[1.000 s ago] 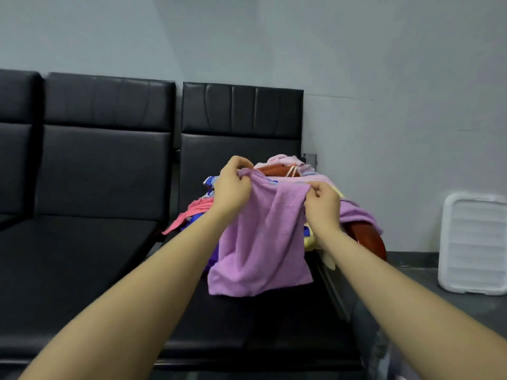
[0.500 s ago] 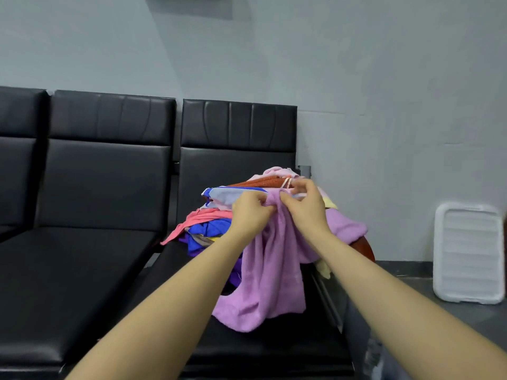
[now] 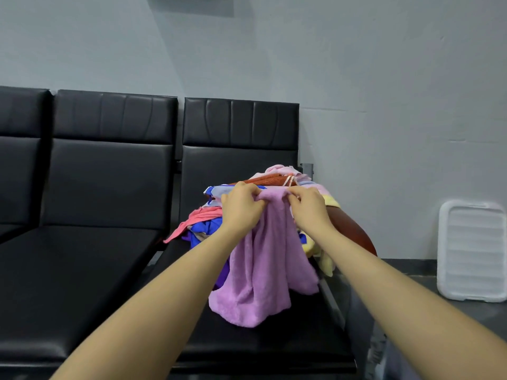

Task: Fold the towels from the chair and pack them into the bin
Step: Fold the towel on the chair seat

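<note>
Pinching the top hem of a lilac towel (image 3: 270, 259), the left hand (image 3: 241, 207) and the right hand (image 3: 309, 208) now sit close together just right of the frame's centre, with only a short bunched span of cloth between them. A second ago the same hem was stretched wide between hands held well apart, and the towel hung as a flat sheet; half a second ago the hands had almost met. The sheet has therefore collapsed into loose vertical folds, and my reading is that the person is working along the edge to find or regrip the corners, so the first proper fold is not yet made.

Both hands have their fingers curled onto the hem, gripping fabric and nothing else. The towel hangs straight down from that grip, below and between the two wrists, and its lower end rests crumpled on the black seat (image 3: 274, 341) of the chair at lower centre. Behind the hands, touching the towel's upper part, lies the pile of other towels (image 3: 208, 218) in pink, blue, orange and yellow. A white ribbed plastic piece (image 3: 472, 250) leans against the wall at the right edge; I cannot tell whether it belongs to the bin.
</note>
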The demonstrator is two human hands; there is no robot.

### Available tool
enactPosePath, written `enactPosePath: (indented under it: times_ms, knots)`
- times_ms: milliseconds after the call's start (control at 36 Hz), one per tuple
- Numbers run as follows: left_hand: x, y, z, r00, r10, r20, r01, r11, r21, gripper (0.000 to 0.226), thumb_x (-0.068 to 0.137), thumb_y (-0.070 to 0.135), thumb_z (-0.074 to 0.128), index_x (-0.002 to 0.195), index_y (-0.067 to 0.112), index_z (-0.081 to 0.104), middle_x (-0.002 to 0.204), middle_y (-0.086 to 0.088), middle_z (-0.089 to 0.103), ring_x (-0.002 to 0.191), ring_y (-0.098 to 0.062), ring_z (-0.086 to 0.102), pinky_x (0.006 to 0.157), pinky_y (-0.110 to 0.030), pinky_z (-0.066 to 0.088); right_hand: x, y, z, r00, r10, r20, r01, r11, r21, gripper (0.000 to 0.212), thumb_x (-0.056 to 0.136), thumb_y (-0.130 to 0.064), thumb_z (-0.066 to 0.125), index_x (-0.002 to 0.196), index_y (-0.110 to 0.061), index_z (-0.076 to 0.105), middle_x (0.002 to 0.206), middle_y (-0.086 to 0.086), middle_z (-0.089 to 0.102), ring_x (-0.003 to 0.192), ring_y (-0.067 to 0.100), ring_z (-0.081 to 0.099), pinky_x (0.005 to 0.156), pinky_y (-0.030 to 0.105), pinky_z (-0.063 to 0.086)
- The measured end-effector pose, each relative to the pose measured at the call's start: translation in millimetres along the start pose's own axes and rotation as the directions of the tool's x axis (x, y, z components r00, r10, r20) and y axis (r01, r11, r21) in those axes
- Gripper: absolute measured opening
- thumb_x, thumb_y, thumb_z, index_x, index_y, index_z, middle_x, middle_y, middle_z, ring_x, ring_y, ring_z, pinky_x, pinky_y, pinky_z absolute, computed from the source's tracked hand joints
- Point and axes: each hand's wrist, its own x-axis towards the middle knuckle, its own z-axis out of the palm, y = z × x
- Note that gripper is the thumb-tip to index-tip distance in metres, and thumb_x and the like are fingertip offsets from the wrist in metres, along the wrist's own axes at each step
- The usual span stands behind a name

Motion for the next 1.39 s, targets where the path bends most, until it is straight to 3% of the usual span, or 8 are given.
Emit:
enactPosePath:
  times_ms: [278,500,639,778,972,1111,1222,1389]
  knots:
    - [0,0,-4,0.998,-0.013,0.063,0.009,0.998,0.059,0.015,0.086,0.019,0.060,0.086,0.008,0.070,0.083,0.007,0.054,0.101,-0.016,0.047,0.088,-0.032,0.026,-3,-16,-1,0.959,0.256,-0.122,-0.204,0.921,0.331,0.034,0.091,-0.001,0.039,0.101,-0.009,0.070,0.096,0.007,0.066,0.084,0.023,0.055,0.072,0.027,0.045]
    - [18,-6,-30,0.930,-0.346,-0.128,0.361,0.925,0.121,0.025,0.085,0.002,0.045,0.077,0.019,0.060,0.086,-0.001,0.061,0.084,-0.027,0.049,0.079,-0.033,0.024,-2,-22,-21,0.892,0.414,-0.184,-0.309,0.853,0.420,0.029,0.089,-0.003,0.039,0.104,-0.003,0.065,0.105,0.014,0.064,0.087,0.024,0.052,0.070,0.025,0.037]
    - [21,-11,-41,0.898,-0.435,-0.066,0.414,0.885,-0.211,0.034,0.088,0.001,0.041,0.102,0.010,0.071,0.112,-0.006,0.066,0.109,-0.025,0.057,0.095,-0.030,0.042,0,-26,-28,0.860,0.469,-0.201,-0.335,0.815,0.472,0.028,0.091,-0.006,0.039,0.104,0.000,0.063,0.100,0.010,0.062,0.085,0.021,0.051,0.067,0.024,0.037]
    - [26,-9,-48,0.874,-0.480,-0.073,0.376,0.764,-0.524,0.033,0.090,0.003,0.041,0.091,0.018,0.071,0.102,-0.002,0.066,0.104,-0.024,0.060,0.093,-0.036,0.050,3,-35,-34,0.847,0.492,-0.201,-0.332,0.785,0.523,0.029,0.089,-0.003,0.039,0.102,-0.002,0.064,0.099,0.010,0.063,0.085,0.021,0.051,0.070,0.023,0.036]
    - [40,28,-72,0.845,-0.532,-0.050,0.351,0.623,-0.699,0.050,0.080,-0.013,0.031,0.092,0.008,0.074,0.086,-0.008,0.067,0.084,-0.021,0.059,0.075,-0.024,0.048,19,-59,-57,0.829,0.469,-0.305,-0.223,0.777,0.589,0.031,0.088,0.001,0.038,0.101,-0.006,0.065,0.098,0.004,0.062,0.086,0.017,0.053,0.069,0.018,0.037]
    - [47,39,-88,0.843,-0.535,-0.057,0.324,0.590,-0.739,0.046,0.084,-0.014,0.033,0.095,0.008,0.071,0.109,-0.013,0.067,0.105,-0.025,0.062,0.084,-0.026,0.052,31,-66,-74,0.820,0.430,-0.377,-0.181,0.821,0.542,0.030,0.094,-0.003,0.035,0.105,-0.008,0.062,0.097,0.000,0.057,0.086,0.013,0.049,0.061,0.012,0.031]
    - [49,50,-99,0.868,-0.489,-0.089,0.266,0.608,-0.748,0.051,0.087,-0.011,0.032,0.120,0.011,0.066,0.122,-0.001,0.060,0.101,-0.017,0.056,0.064,-0.013,0.046,38,-74,-88,0.821,0.421,-0.385,-0.183,0.833,0.522,0.034,0.094,-0.002,0.034,0.112,-0.009,0.061,0.113,0.005,0.061,0.098,0.017,0.054,0.072,0.019,0.035]
    - [55,54,-106,0.895,-0.418,-0.154,0.235,0.736,-0.634,0.043,0.089,0.009,0.056,0.132,0.015,0.055,0.132,0.003,0.055,0.124,-0.019,0.049,0.107,-0.032,0.039,41,-81,-100,0.818,0.408,-0.405,-0.156,0.836,0.526,0.027,0.093,-0.003,0.042,0.111,-0.007,0.063,0.115,0.006,0.064,0.096,0.014,0.056,0.068,0.014,0.034]
